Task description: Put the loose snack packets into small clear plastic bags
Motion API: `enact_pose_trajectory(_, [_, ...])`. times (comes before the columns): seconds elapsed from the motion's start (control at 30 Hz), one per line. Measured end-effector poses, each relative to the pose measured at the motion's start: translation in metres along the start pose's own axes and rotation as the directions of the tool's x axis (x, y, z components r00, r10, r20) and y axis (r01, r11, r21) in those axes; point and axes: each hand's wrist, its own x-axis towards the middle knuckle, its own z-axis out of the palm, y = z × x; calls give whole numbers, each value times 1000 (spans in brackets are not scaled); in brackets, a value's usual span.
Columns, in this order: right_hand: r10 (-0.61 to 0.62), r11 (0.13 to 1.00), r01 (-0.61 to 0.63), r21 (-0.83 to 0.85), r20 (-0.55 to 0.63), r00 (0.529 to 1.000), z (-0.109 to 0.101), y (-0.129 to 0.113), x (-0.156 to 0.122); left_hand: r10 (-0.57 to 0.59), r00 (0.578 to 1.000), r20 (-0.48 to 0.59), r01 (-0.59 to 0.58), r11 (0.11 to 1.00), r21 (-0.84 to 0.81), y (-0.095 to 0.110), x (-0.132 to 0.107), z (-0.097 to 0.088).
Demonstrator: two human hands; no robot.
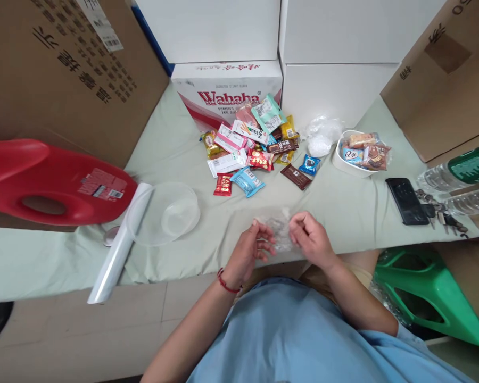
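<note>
Both my hands hold a thin clear plastic bag (pixel 276 226) just above the front edge of the pale green tablecloth (pixel 175 149). My left hand (pixel 250 250) pinches its left side, fingers curled. My right hand (pixel 309 236) grips its right side, fingers closed. A red cord circles my left wrist. Beyond the hands lies a pile of wrapped snacks (pixel 249 146). A white bowl (pixel 337 157) at the right holds more snack packets. A clear plastic bowl (pixel 163 213) sits to the left.
A roll of clear film (pixel 117 247) lies beside a red jug (pixel 51 181) on its side. Cardboard boxes and white cartons, one marked Wahaha (pixel 227 90), line the back. A black phone (pixel 406 200), keys (pixel 449 219) and water bottles (pixel 461 173) sit at right; a green stool (pixel 431 290) stands below.
</note>
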Motion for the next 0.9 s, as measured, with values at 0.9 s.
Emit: enact_pose_trajectory(0.9, [98, 992, -79, 94, -216, 972, -47, -7, 59, 186, 982, -45, -189, 979, -74, 9, -17, -59])
